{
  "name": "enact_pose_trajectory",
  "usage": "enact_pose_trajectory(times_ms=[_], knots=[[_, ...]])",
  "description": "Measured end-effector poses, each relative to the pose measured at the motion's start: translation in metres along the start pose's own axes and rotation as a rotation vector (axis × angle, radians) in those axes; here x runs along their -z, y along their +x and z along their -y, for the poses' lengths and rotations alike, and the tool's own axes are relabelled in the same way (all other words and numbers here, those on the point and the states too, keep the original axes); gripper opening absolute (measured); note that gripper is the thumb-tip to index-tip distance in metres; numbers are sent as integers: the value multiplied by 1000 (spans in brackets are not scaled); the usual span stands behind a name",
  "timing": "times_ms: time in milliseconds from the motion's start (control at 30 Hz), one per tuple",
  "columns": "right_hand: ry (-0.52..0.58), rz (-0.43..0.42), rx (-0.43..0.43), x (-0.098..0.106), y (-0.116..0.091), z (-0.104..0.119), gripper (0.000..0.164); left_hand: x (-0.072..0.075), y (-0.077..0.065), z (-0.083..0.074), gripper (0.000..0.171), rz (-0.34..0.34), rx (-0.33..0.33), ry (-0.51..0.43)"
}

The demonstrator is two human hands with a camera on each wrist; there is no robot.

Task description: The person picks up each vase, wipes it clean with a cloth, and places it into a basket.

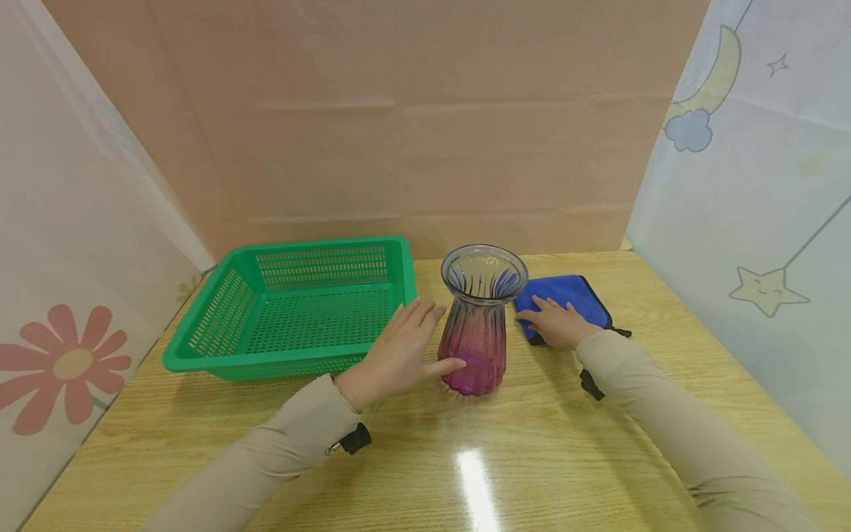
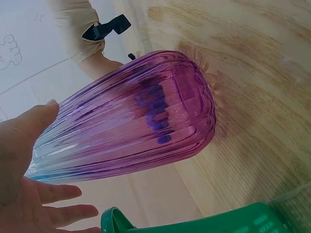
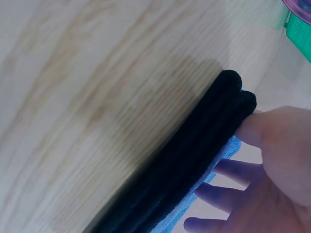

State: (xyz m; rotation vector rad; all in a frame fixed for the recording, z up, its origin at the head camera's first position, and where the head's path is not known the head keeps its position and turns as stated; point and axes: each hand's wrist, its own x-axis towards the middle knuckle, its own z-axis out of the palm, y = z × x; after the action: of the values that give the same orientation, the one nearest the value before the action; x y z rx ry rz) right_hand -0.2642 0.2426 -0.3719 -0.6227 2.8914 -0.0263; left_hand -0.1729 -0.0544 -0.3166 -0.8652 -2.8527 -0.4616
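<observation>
A ribbed glass vase [image 1: 473,340], smoky blue at the rim and fading to magenta at the base, stands upright on the table. My left hand [image 1: 402,351] is at its left side with fingers extended; the thumb lies against or just in front of the glass. In the left wrist view the vase [image 2: 131,116] fills the space beyond the thumb. To the vase's right lies a folded blue cloth [image 1: 565,292] with black edging. My right hand [image 1: 557,324] is over the cloth, fingers spread. In the right wrist view the thumb touches or nearly touches the folded black edge [image 3: 194,155].
A green perforated plastic basket [image 1: 286,362] sits on the left of the wooden table [image 1: 532,458], close to my left hand. Brown paper [image 1: 399,148] covers the back, and printed sheets [image 1: 758,214] hang at both sides.
</observation>
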Motion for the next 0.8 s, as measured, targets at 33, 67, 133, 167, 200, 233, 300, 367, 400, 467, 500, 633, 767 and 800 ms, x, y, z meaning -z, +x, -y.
enact_pose_trajectory(times_ms=[33,67,133,167,200,233,300,367,400,467,500,633,767,800], knots=[[4,-6,-2,0,0,0,34,0,0,0,82,-1,0,-1],[5,-15,1,0,1,-1,31,-1,0,0,82,-3,-1,-2],[14,-35,2,-2,2,-3,26,-1,0,0,82,-10,-3,-8],[6,-53,12,-2,2,-3,23,-1,1,0,82,-13,-3,-12],[5,-72,20,-3,3,-4,21,-1,1,0,82,-16,-3,-16],[5,-95,31,-4,3,-5,19,-1,1,0,83,-19,-1,-22],[12,-144,58,-6,3,-8,16,-1,1,0,83,-28,-4,-31],[21,-199,87,-8,2,-10,12,0,1,-1,83,-35,-2,-38],[34,-220,95,-8,2,-11,11,0,2,-1,83,-39,0,-39],[48,-259,114,-8,0,-12,7,0,3,-2,83,-50,2,-45],[55,-275,117,-8,-1,-13,6,0,3,-2,83,-55,7,-53],[101,-329,115,-4,-7,-14,7,-1,6,-4,83,-80,17,-84],[134,-404,127,1,-12,-14,10,-3,7,-5,82,-105,18,-114],[136,-425,131,2,-13,-14,10,-3,8,-5,82,-113,16,-123]])
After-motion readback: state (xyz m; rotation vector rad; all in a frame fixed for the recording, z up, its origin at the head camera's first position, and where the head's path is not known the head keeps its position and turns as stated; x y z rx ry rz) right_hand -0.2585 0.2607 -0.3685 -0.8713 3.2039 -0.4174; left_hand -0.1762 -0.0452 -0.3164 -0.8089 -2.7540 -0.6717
